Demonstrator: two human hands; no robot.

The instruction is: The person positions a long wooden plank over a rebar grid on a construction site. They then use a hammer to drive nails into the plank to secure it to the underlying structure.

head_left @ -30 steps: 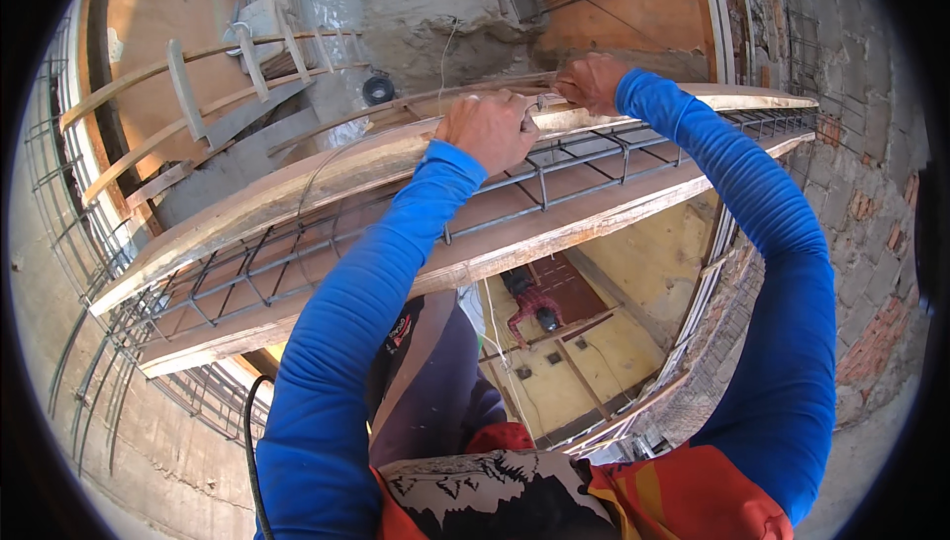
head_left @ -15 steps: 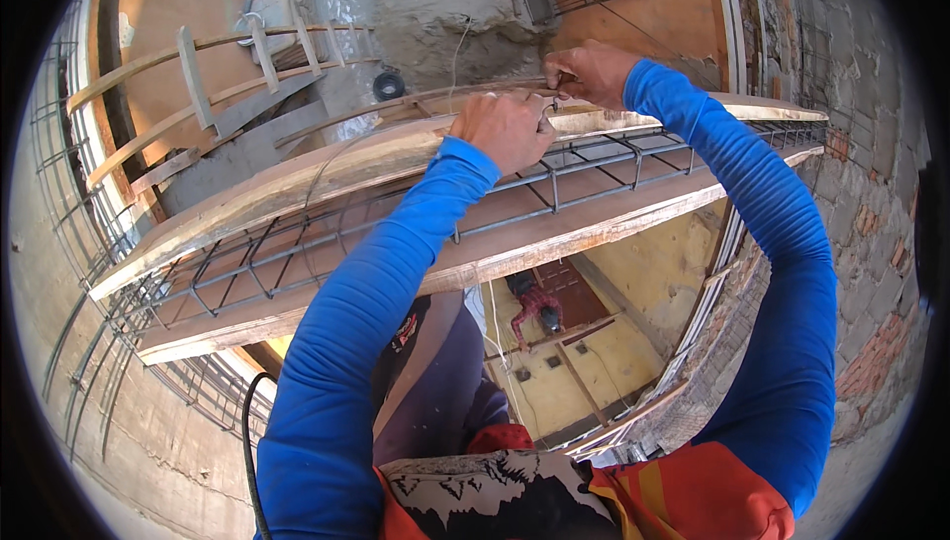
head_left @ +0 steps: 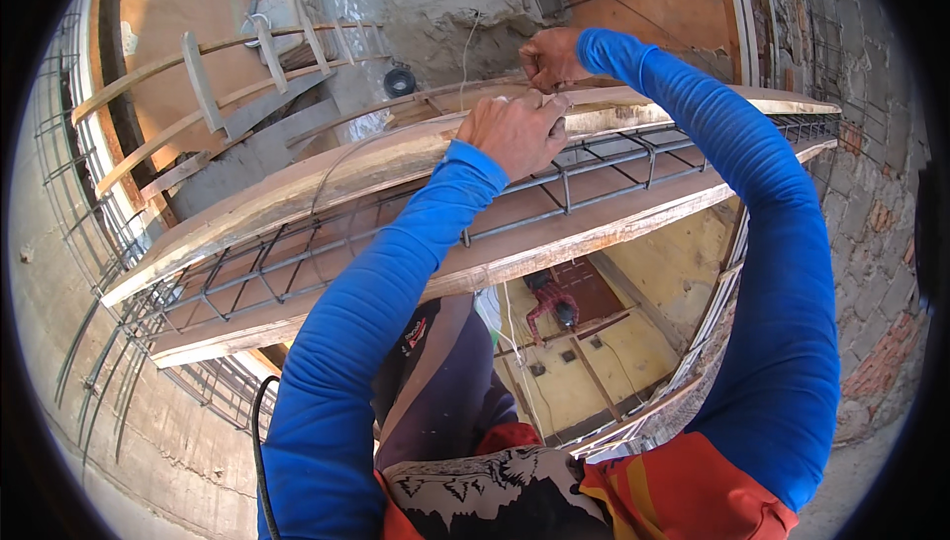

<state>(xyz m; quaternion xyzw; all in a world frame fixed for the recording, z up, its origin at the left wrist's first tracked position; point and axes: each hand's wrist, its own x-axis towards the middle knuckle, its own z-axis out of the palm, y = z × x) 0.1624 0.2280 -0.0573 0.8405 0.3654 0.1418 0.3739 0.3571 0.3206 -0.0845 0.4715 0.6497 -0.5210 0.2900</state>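
Observation:
My left hand [head_left: 515,134] is closed at the upper edge of the far wooden board [head_left: 386,164], its fingers curled. A thin wire [head_left: 341,162] arcs over that board and runs up to this hand. Just beyond it, my right hand [head_left: 552,58] is raised over the far side of the board with its fingers pinched together. What lies between those fingertips is too small to make out. Below my hands, a cage of steel rebar [head_left: 566,187] runs lengthwise between the far board and the near wooden board [head_left: 594,233].
Under the near board, a drop opens onto a lower level where another person [head_left: 554,307] bends over yellow panels [head_left: 643,342]. Brick wall [head_left: 876,233] stands at right. Rebar ends [head_left: 94,362] stick out at left. A slatted wooden frame [head_left: 203,85] lies beyond.
My right hand has moved left and away, up off the board's edge. My left hand has turned slightly and stays at the board. The view has shifted a little.

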